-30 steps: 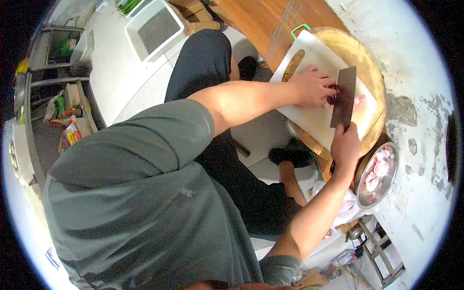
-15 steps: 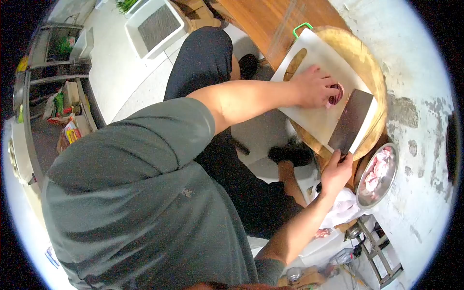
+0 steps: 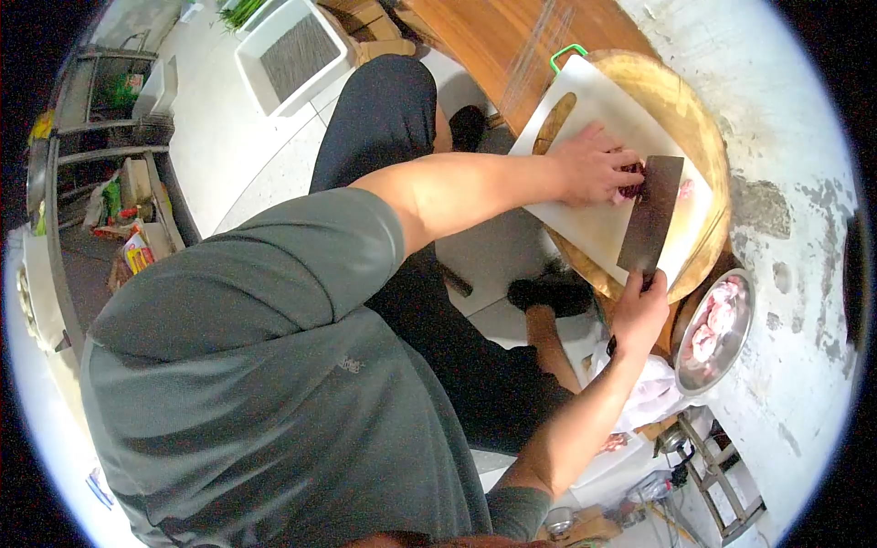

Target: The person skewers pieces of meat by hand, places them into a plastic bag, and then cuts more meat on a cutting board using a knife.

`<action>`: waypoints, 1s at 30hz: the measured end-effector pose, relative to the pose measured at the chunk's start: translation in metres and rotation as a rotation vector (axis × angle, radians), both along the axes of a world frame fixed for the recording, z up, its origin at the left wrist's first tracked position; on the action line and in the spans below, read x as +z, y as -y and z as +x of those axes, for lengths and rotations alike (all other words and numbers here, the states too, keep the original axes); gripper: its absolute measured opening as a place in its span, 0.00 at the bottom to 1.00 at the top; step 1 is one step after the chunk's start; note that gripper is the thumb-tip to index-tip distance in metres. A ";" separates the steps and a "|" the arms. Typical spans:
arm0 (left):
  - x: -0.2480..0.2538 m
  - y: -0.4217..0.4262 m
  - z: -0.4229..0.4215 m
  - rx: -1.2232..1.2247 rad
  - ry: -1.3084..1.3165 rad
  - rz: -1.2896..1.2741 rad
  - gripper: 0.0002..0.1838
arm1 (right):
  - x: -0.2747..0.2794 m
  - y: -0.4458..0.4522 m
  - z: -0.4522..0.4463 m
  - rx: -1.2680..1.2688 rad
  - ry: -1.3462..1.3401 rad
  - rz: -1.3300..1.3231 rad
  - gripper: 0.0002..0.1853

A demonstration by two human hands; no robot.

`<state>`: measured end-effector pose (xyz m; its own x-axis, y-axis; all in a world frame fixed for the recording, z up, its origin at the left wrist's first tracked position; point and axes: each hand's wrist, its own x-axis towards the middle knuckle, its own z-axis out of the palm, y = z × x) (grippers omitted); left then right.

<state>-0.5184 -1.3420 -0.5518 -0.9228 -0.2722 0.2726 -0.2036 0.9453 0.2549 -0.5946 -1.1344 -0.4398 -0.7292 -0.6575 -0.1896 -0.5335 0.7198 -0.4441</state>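
My left hand (image 3: 592,169) presses a dark red piece of meat (image 3: 628,179) onto a white cutting board (image 3: 603,96), its fingers curled over it. My right hand (image 3: 639,309) grips the handle of a cleaver (image 3: 653,215). The broad dark blade stands right beside the meat, close to my left fingertips; whether it touches them I cannot tell. A small pinkish cut piece (image 3: 687,189) lies on the board beyond the blade. Beneath the board is a round wooden chopping block (image 3: 703,119).
A metal bowl (image 3: 692,382) with pale pink meat pieces stands near my right hand, by the worn wall (image 3: 767,210). A brown wooden table (image 3: 512,55) adjoins the block. On the floor is a white tub (image 3: 251,68); a rack (image 3: 87,151) with packets stands at the far side.
My right hand has brought the cleaver toward my left hand and up against the meat. The small cut piece on the board now shows beyond the blade.
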 end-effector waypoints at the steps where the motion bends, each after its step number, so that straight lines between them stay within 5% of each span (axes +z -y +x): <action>1: 0.000 0.000 0.000 0.000 0.003 0.015 0.25 | 0.000 0.001 0.000 -0.009 0.014 -0.010 0.14; 16: -0.002 0.000 -0.003 -0.038 0.073 -0.116 0.22 | -0.018 0.035 -0.044 0.144 -0.017 0.006 0.17; 25: 0.004 0.004 0.000 -0.050 0.061 0.065 0.24 | -0.006 0.017 -0.030 0.050 0.151 0.034 0.17; 30: -0.005 0.001 -0.004 -0.023 0.042 -0.046 0.25 | -0.017 0.033 -0.039 0.095 -0.005 0.027 0.18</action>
<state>-0.5227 -1.3427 -0.5565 -0.9396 -0.2393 0.2449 -0.1917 0.9603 0.2028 -0.6341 -1.1671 -0.4570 -0.6650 -0.7181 -0.2051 -0.6017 0.6779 -0.4223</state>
